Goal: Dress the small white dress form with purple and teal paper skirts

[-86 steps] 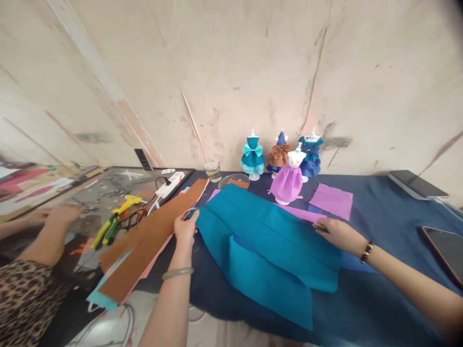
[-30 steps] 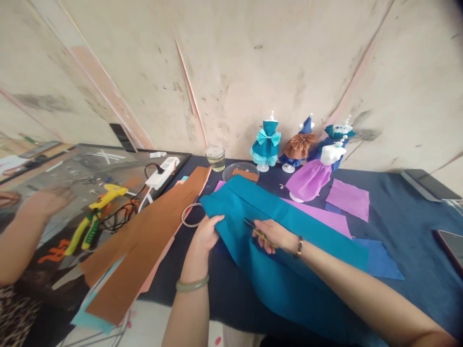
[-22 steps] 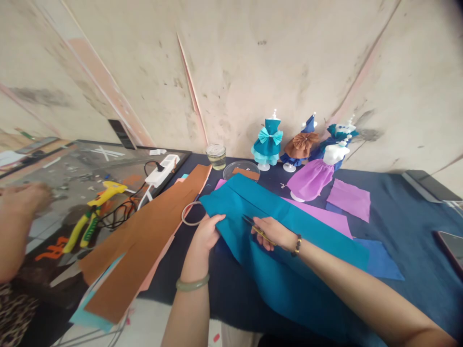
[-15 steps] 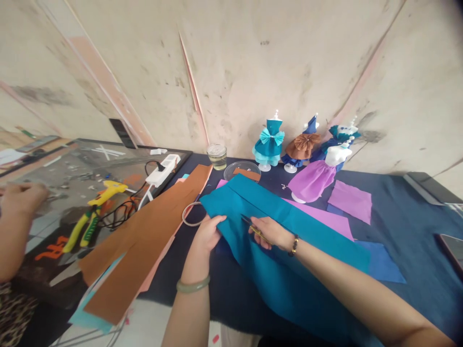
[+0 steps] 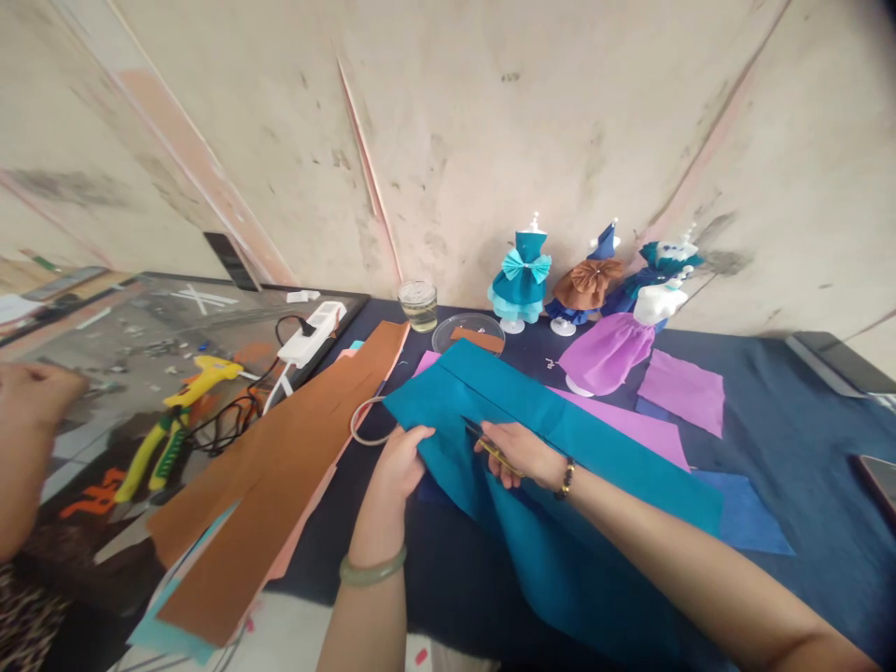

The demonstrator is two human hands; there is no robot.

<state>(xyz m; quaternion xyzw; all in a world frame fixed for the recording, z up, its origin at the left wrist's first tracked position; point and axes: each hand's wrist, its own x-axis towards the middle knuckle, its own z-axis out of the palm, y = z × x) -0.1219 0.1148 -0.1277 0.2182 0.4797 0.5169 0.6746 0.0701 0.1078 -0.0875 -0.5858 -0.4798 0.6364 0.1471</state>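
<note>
A long teal piece of fabric [image 5: 518, 397] lies across the dark cloth, and its loose lower part droops toward me. My left hand [image 5: 402, 459] pinches its left edge between thumb and fingers. Gripped in my right hand [image 5: 518, 453] is a pair of scissors [image 5: 498, 455] with yellowish handles. The dark blades point left and reach into the teal fabric, where a cut edge opens below them. Part of the scissors is hidden by my fingers. Just left of the fabric lies a pale ring [image 5: 369, 422], close to my left hand.
Brown fabric strips [image 5: 280, 467] lie to the left, beside a yellow glue gun [image 5: 206, 375], pliers [image 5: 158, 457] and a power strip [image 5: 313, 334]. A glass [image 5: 418, 306] and dressed mini mannequins [image 5: 522, 271] stand by the wall. Another person's hand [image 5: 38, 397] is at far left.
The lower flap of teal fabric hangs further from the upper strip, with a wider gap beneath the scissors. Both my hands stay in nearly the same spots; the view has shifted slightly.
</note>
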